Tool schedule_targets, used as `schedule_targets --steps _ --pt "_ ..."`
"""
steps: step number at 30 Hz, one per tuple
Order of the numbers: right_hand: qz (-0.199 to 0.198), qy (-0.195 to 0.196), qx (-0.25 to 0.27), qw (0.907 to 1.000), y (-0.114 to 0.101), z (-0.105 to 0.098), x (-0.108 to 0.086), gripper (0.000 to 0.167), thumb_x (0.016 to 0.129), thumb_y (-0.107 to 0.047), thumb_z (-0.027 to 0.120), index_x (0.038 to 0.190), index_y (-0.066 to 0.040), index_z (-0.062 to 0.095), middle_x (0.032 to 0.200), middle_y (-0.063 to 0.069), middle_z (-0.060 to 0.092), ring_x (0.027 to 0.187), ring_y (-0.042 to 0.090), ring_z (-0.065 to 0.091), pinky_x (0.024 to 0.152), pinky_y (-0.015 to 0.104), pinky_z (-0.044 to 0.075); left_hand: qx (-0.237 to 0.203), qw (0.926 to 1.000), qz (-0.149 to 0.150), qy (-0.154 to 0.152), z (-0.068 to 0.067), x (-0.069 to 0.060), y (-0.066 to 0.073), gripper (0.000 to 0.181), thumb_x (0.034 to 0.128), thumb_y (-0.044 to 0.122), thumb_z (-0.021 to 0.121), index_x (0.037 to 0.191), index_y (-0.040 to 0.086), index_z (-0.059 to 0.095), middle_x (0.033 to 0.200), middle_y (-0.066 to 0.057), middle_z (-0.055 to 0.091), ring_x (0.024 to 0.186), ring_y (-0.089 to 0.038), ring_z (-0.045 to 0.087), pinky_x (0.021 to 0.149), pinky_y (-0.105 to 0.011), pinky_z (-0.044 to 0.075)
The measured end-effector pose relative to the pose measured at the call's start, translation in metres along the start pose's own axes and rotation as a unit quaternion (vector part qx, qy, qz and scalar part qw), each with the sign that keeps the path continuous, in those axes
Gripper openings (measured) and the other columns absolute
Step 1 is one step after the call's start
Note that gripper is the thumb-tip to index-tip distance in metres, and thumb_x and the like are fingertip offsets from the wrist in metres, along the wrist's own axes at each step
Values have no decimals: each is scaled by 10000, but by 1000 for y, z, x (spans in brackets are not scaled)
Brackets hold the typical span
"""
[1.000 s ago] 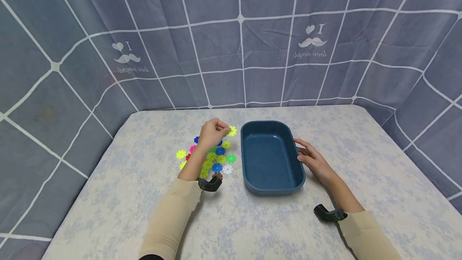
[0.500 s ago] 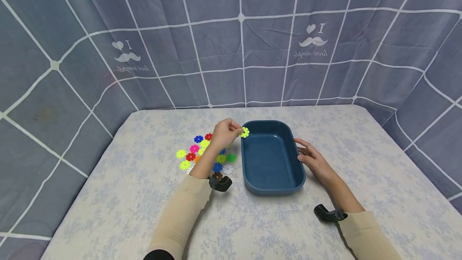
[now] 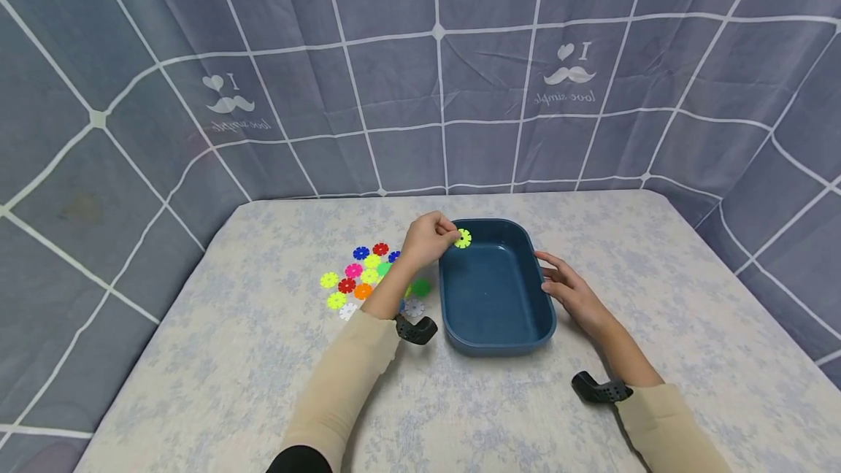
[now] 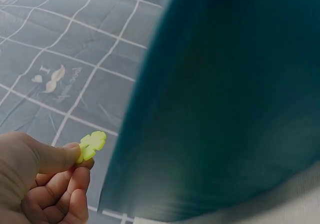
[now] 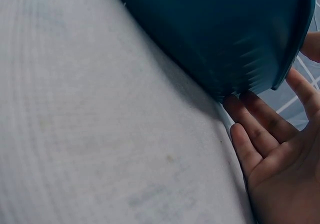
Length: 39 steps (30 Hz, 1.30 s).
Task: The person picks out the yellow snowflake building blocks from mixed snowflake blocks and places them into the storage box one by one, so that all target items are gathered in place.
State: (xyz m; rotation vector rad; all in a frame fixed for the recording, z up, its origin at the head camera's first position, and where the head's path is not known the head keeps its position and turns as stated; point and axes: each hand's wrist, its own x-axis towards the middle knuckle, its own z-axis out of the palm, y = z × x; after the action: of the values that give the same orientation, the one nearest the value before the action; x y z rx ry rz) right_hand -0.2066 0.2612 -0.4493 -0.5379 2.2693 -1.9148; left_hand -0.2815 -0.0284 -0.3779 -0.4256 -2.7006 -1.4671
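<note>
A yellow-green notched disc (image 3: 463, 239) is pinched between thumb and fingertips of the left hand (image 3: 428, 241), over the upper left corner of a dark blue bin (image 3: 497, 290). In the left wrist view the disc (image 4: 92, 146) stands out from the left hand (image 4: 47, 179), beside the bin's wall (image 4: 215, 104). The right hand (image 3: 577, 299) touches the bin's right side. From the right wrist, fingertips of the right hand (image 5: 280, 149) rest against the bin's outer wall (image 5: 210, 39), fingers fairly straight. No discs show inside the bin.
Left of the bin, several flat notched discs lie on the pale patterned table (image 3: 197, 356), among them a red one (image 3: 380, 248), an orange one (image 3: 363, 291) and a pink one (image 3: 353, 271); the left forearm hides some. A grey checked curtain (image 3: 394, 93) surrounds the table's back and sides.
The left hand has moved right with the yellow-green disc, from above the scattered discs to over the bin's upper left corner. The right hand and the bin have stayed in place.
</note>
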Motion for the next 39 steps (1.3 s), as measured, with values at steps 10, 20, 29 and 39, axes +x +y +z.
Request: schedule_targets --steps 10,20,29,39 --pt "68 40 -11 10000 1 -3 1 569 1030 -144 472 1535 -53 226 1496 304 272 1196 5 451 919 168 416 -113 9998 -17 -167 12 5 9 117 920 143 694 927 35 650 829 -64 660 737 -193 611 643 -270 466" --pt "48 1 57 10000 -1 -4 0 566 1031 -138 463 1536 -51 222 1482 318 287 1180 11 481 920 179 423 87 9998 35 -192 10 9 17 114 925 149 688 927 39 655 819 -59 654 728 -189 599 639 -273 465" --pt "69 3 12 10000 0 -3 0 564 1033 -142 467 1538 -64 228 1492 302 282 1198 7 456 926 174 410 242 9990 221 -293 8 16 28 112 930 163 682 940 54 660 840 -48 658 759 -188 607 678 -281 472" --pt "105 3 -21 9999 0 -2 0 566 1032 -143 472 1538 -71 230 1498 291 286 1206 25 452 925 183 414 200 9990 202 -357 16 23 31 117 928 157 682 943 43 661 833 -63 656 741 -192 602 654 -270 463"
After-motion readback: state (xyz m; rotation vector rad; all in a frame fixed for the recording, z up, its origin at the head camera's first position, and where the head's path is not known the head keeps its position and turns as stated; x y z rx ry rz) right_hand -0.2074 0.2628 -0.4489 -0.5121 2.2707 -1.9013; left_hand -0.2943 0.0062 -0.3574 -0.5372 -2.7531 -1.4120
